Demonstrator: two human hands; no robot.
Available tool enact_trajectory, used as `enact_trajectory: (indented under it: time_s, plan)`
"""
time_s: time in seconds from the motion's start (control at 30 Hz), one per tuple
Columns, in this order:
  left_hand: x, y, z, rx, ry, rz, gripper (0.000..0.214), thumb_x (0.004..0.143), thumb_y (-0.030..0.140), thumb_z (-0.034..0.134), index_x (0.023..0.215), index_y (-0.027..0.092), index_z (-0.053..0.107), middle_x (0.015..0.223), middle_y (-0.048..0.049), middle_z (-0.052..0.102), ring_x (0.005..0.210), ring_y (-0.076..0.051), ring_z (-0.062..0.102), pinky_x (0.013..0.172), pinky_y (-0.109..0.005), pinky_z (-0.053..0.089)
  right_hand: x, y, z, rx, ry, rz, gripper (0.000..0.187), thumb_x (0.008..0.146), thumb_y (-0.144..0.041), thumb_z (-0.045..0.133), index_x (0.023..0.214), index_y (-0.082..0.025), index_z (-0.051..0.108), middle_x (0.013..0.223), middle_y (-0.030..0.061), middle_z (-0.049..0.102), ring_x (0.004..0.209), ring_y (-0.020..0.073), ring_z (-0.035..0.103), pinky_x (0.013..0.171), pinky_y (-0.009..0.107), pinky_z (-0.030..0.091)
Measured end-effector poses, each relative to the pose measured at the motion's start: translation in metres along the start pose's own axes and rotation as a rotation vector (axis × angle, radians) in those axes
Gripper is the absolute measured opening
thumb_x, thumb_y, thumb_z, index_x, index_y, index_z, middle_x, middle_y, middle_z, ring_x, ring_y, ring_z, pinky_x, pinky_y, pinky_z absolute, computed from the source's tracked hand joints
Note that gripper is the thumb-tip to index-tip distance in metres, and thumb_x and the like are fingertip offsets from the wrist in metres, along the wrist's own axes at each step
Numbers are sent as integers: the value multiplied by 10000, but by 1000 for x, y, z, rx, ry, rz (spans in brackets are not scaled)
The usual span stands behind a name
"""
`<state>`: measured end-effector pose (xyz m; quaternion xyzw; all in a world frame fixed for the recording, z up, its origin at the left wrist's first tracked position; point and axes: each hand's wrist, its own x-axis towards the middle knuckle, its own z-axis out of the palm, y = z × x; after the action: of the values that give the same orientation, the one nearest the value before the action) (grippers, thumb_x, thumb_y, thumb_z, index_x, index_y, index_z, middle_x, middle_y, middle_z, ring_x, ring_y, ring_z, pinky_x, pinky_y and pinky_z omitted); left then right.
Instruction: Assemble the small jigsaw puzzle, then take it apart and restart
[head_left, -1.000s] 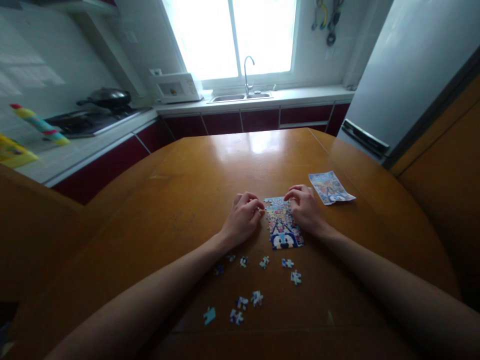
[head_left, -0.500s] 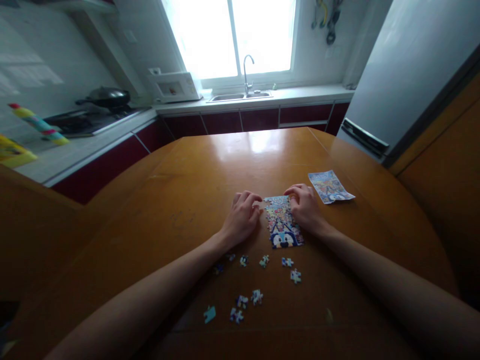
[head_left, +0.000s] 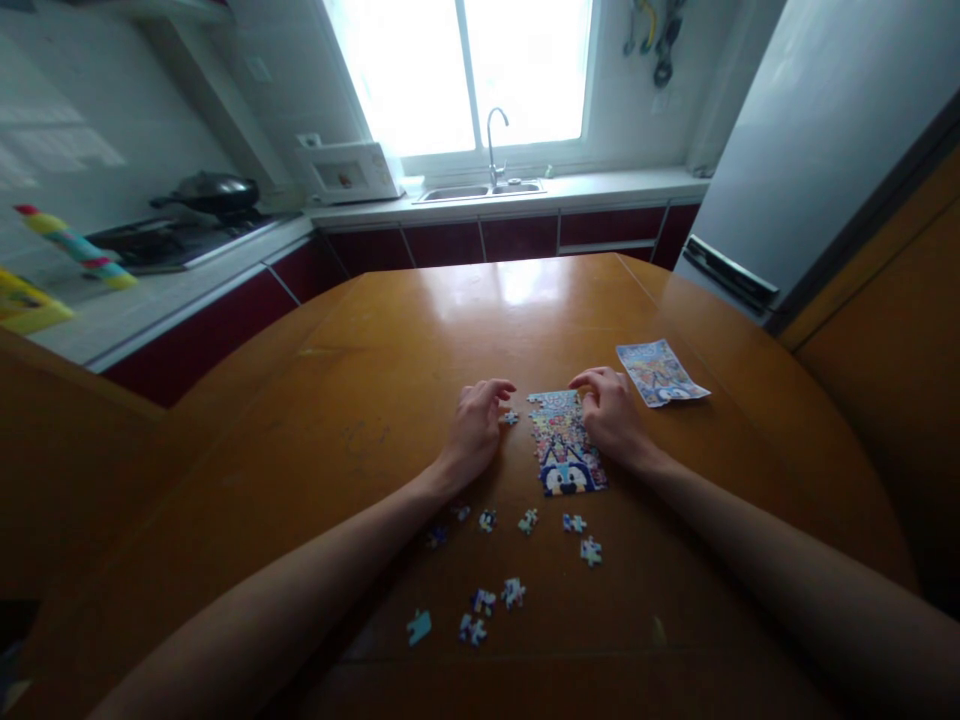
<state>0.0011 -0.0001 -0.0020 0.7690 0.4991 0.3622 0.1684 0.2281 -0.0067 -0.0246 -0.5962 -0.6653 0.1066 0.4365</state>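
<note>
A partly joined jigsaw puzzle [head_left: 566, 445] lies on the table, a blue cartoon dog's face along its near edge. My right hand [head_left: 611, 415] rests against its right side, fingers curved over the upper right corner and thumb apart from them. Left of the puzzle, my left hand [head_left: 478, 420] is held with fingers stretched and thumb apart. A loose puzzle piece [head_left: 510, 417] sits by the thumb tip, seemingly on the table. Nearer to me are scattered pieces, among them a teal piece [head_left: 419, 627], a pale piece [head_left: 514, 593] and another piece [head_left: 591, 551].
A creased picture sheet [head_left: 661, 373] of the same design lies to the right of the puzzle. The wooden table [head_left: 390, 350] has rounded sides. Beyond it stand a counter with a sink [head_left: 457, 194], a microwave [head_left: 349, 173], a stove with a wok [head_left: 217, 192], and a fridge [head_left: 802, 130].
My left hand has drawn back leftward from the puzzle's edge and its fingers have spread, leaving the loose piece in plain sight. My right hand has hardly moved.
</note>
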Motion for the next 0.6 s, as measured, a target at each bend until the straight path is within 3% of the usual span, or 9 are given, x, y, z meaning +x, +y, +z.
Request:
enact_trajectory:
  time_s: [0.2, 0.4, 0.6]
  plan:
    - [-2, 2, 0, 163, -66, -45, 174, 928, 180, 566, 1055, 212, 679, 1027, -72, 658, 1032, -260, 548, 905, -418, 418, 0, 0, 1, 1, -4, 1, 277, 777, -75, 467, 852, -217, 693, 992, 94, 641, 1018, 285, 533, 910, 450, 439]
    - [-4, 6, -3, 283, -117, -132, 223, 993, 290, 496, 1018, 250, 713, 1033, -74, 625, 1041, -267, 530, 884, -441, 364, 0, -2, 0, -3, -13, 10, 288, 775, -69, 460, 826, -215, 703, 998, 87, 640, 1023, 276, 532, 921, 442, 440]
    - [-5, 10, -9, 343, -137, -85, 178, 864, 405, 714, 996, 288, 736, 1017, -46, 632, 1033, -263, 524, 900, -432, 341, 0, -4, -1, 4, -18, 20, 287, 775, -72, 464, 820, -220, 706, 999, 83, 640, 1019, 272, 536, 921, 443, 439]
